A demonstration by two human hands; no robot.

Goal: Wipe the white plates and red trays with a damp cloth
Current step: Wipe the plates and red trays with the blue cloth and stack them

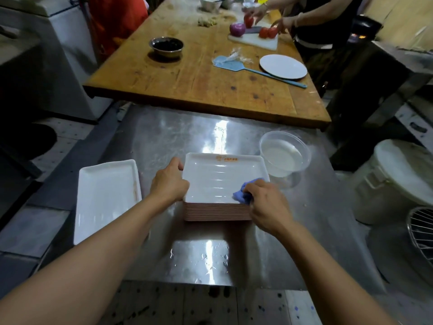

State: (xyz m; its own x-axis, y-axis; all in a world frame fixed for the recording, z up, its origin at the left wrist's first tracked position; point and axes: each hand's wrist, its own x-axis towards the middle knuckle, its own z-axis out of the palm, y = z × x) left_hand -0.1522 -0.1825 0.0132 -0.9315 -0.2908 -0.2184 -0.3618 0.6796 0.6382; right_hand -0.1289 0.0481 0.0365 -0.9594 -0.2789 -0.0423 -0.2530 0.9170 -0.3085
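Note:
A stack of several rectangular trays (218,212), white on top with reddish edges, sits in the middle of the steel counter (164,137). My left hand (169,181) grips the top tray's left rim. My right hand (267,205) holds a blue cloth (243,192) pressed on the top tray's near right corner. A separate white rectangular plate (106,198) lies to the left of the stack.
A clear tub of water (284,156) stands right of the stack. Behind is a wooden table (199,78) with a round white plate (283,66), a blue swatter, a metal bowl, and another person cutting vegetables. A white bucket (393,181) and wire basket are at right.

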